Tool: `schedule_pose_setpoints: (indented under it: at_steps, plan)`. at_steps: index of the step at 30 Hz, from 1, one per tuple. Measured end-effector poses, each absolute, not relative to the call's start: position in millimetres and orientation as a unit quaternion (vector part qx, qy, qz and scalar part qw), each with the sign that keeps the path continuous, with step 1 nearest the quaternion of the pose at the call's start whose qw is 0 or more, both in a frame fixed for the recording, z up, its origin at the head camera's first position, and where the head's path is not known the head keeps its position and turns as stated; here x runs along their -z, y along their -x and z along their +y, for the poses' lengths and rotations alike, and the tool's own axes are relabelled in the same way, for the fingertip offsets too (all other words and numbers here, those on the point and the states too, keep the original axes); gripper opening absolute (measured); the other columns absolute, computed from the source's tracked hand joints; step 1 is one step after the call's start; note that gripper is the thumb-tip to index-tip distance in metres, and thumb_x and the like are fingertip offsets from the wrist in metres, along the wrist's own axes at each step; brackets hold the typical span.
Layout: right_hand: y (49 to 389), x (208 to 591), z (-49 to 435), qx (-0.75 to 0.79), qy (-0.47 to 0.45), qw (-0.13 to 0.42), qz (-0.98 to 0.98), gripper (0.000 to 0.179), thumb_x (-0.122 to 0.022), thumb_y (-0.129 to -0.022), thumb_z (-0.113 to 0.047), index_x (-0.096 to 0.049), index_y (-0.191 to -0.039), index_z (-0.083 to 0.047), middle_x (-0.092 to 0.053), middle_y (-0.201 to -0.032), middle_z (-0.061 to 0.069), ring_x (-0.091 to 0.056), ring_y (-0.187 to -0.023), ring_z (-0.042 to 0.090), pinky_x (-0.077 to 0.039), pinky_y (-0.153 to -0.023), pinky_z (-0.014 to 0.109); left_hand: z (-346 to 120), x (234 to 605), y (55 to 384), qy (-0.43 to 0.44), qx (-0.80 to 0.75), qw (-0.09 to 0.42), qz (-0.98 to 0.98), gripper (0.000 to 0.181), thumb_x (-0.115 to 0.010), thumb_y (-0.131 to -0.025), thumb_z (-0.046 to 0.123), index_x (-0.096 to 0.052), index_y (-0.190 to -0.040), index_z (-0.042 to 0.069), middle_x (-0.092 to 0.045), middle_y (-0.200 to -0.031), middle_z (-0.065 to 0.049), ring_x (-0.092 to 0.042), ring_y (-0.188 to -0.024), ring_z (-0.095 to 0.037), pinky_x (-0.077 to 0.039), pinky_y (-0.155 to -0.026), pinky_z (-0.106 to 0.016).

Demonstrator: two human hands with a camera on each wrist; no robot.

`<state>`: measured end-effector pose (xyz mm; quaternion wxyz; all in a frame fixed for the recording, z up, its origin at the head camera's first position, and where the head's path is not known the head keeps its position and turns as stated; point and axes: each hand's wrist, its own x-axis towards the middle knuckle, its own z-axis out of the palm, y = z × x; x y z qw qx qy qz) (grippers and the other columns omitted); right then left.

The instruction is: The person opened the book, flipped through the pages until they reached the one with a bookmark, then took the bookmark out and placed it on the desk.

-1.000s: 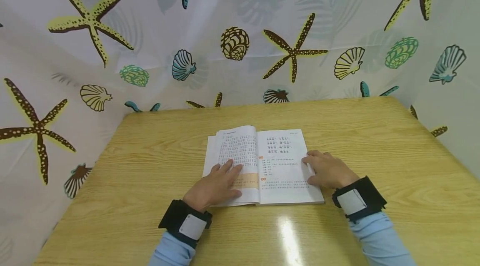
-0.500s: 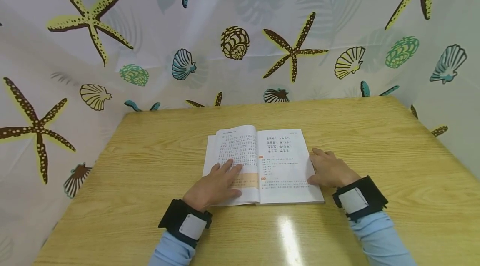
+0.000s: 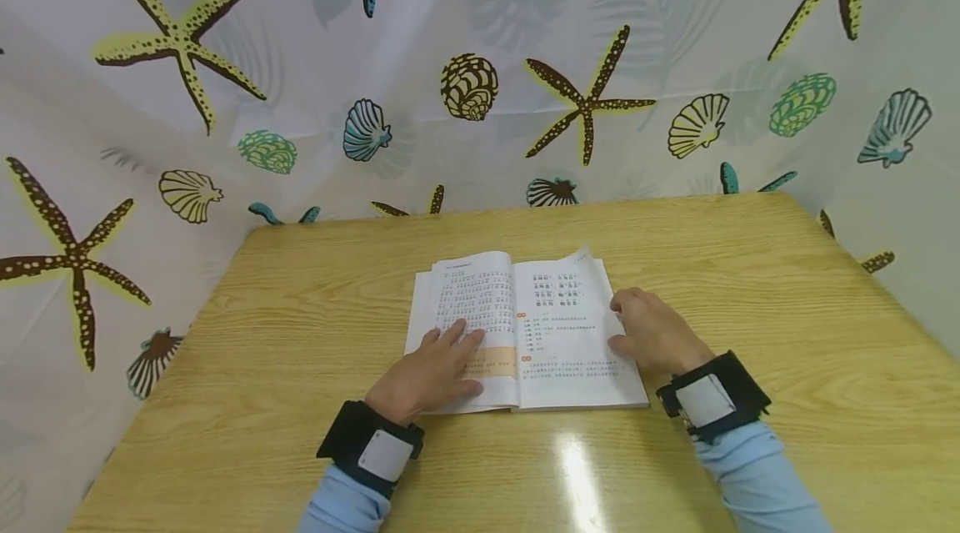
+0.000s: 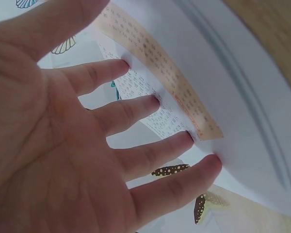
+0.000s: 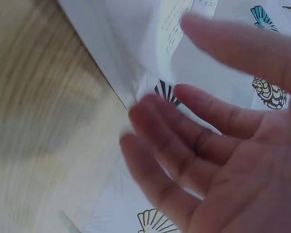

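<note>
An open book (image 3: 570, 387) lies on the table, its pages printed with text. On the left page, my left hand (image 3: 427, 374) rests with fingers spread; the left wrist view shows the fingertips (image 4: 212, 165) against the paper, near an orange text band. My right hand (image 3: 656, 333) is at the right page's outer edge. That page (image 3: 581, 258) is raised, its top corner curling up. In the right wrist view, the lifted page (image 5: 140, 29) bends by the index fingertip. Thumb and index finger stand apart there, and the other fingers are loosely bent.
The wooden table (image 3: 300, 299) extends around the book on all sides. Behind it hangs a white cloth (image 3: 412, 32) with starfish and shell prints. Black straps with white plates (image 3: 705, 402) circle both wrists.
My right hand has shifted slightly up and left, from beside the book to over its right edge. The right page's top corner has lifted. The left hand stays put.
</note>
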<state>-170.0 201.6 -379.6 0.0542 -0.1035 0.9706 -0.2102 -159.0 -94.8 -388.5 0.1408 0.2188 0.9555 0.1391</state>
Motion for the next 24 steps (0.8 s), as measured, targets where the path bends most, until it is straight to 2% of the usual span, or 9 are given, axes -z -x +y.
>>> schedule_pose_setpoints:
  at_steps: [2, 4, 9, 13, 15, 17, 19, 21, 24]
  plan:
    - [170.5, 379.7, 202.3, 0.236, 0.101, 0.044, 0.965, 0.033, -0.073, -0.086, 0.004, -0.059, -0.114, 0.013, -0.061, -0.095, 0.019, -0.058, -0.084, 0.031, -0.053, -0.072, 0.04, -94.7, 388.5, 159.0, -0.22, -0.139, 0.14, 0.955, 0.067, -0.075, -0.093, 0.025, -0.047, -0.151, 0.008, -0.036, -0.159, -0.02, -0.033, -0.144, -0.047, -0.037, -0.111, -0.061]
    - [170.8, 380.3, 203.1, 0.25, 0.105, 0.039, 0.962, 0.026, -0.071, -0.086, 0.007, -0.059, -0.109, 0.012, -0.058, -0.083, 0.013, -0.056, -0.074, 0.026, -0.049, -0.063, 0.035, -94.6, 388.4, 158.9, -0.221, -0.139, 0.14, 0.955, 0.067, -0.075, -0.093, 0.025, -0.047, -0.151, 0.008, -0.036, -0.159, -0.02, -0.032, -0.144, -0.047, -0.036, -0.111, -0.061]
    - [171.0, 381.3, 202.9, 0.254, 0.122, 0.025, 0.959, 0.024, -0.072, -0.086, 0.008, -0.061, -0.107, 0.011, -0.056, -0.079, 0.009, -0.054, -0.071, 0.023, -0.045, -0.059, 0.032, -94.4, 388.3, 158.3, -0.222, -0.14, 0.14, 0.955, 0.067, -0.075, -0.093, 0.025, -0.047, -0.151, 0.008, -0.035, -0.159, -0.021, -0.032, -0.144, -0.047, -0.034, -0.112, -0.06]
    - [169.5, 377.8, 196.5, 0.311, 0.155, 0.035, 0.937, 0.036, -0.065, -0.099, -0.008, -0.058, -0.129, 0.012, -0.065, -0.096, 0.017, -0.061, -0.08, 0.026, -0.05, -0.065, 0.034, -94.4, 388.4, 158.2, -0.222, -0.138, 0.141, 0.955, 0.066, -0.074, -0.093, 0.025, -0.047, -0.151, 0.007, -0.035, -0.159, -0.021, -0.032, -0.144, -0.047, -0.034, -0.113, -0.06]
    - [166.9, 376.2, 190.1, 0.366, 0.19, 0.06, 0.909, 0.044, -0.051, -0.108, -0.021, -0.051, -0.141, 0.009, -0.065, -0.116, 0.024, -0.065, -0.099, 0.034, -0.055, -0.08, 0.042, -94.9, 388.2, 158.6, -0.224, -0.136, 0.142, 0.955, 0.066, -0.074, -0.093, 0.025, -0.047, -0.151, 0.007, -0.035, -0.159, -0.021, -0.032, -0.144, -0.047, -0.033, -0.113, -0.06]
    - [162.9, 376.0, 181.8, 0.401, 0.229, 0.094, 0.882, 0.051, -0.036, -0.112, -0.03, -0.045, -0.149, 0.005, -0.057, -0.137, 0.028, -0.057, -0.122, 0.041, -0.049, -0.098, 0.054, -96.1, 388.3, 158.9, -0.231, -0.135, 0.139, 0.953, 0.065, -0.073, -0.094, 0.025, -0.047, -0.151, 0.007, -0.036, -0.159, -0.022, -0.033, -0.144, -0.047, -0.034, -0.113, -0.059]
    - [158.9, 377.4, 171.8, 0.409, 0.266, 0.123, 0.864, 0.053, -0.029, -0.113, -0.033, -0.044, -0.152, 0.0, -0.048, -0.148, 0.026, -0.045, -0.136, 0.045, -0.037, -0.109, 0.061, -97.8, 389.5, 159.8, -0.259, -0.137, 0.125, 0.948, 0.063, -0.072, -0.095, 0.025, -0.047, -0.15, 0.007, -0.038, -0.158, -0.021, -0.034, -0.144, -0.043, -0.034, -0.113, -0.059]
    - [154.6, 379.4, 161.6, 0.372, 0.295, 0.138, 0.869, 0.054, -0.031, -0.112, -0.036, -0.044, -0.153, -0.003, -0.045, -0.152, 0.023, -0.039, -0.14, 0.045, -0.031, -0.112, 0.064, -98.7, 391.2, 161.2, -0.276, -0.193, 0.106, 0.936, 0.061, -0.072, -0.095, 0.022, -0.048, -0.15, 0.008, -0.039, -0.157, -0.019, -0.035, -0.144, -0.039, -0.035, -0.113, -0.057]
    - [149.5, 383.0, 148.9, 0.282, 0.336, 0.128, 0.89, 0.053, -0.046, -0.108, -0.036, -0.049, -0.15, -0.005, -0.047, -0.15, 0.023, -0.04, -0.137, 0.048, -0.034, -0.11, 0.065, -99.3, 394.4, 163.3, -0.296, -0.266, 0.077, 0.914, 0.06, -0.073, -0.095, 0.019, -0.05, -0.149, 0.009, -0.041, -0.156, -0.016, -0.036, -0.145, -0.034, -0.033, -0.114, -0.056]
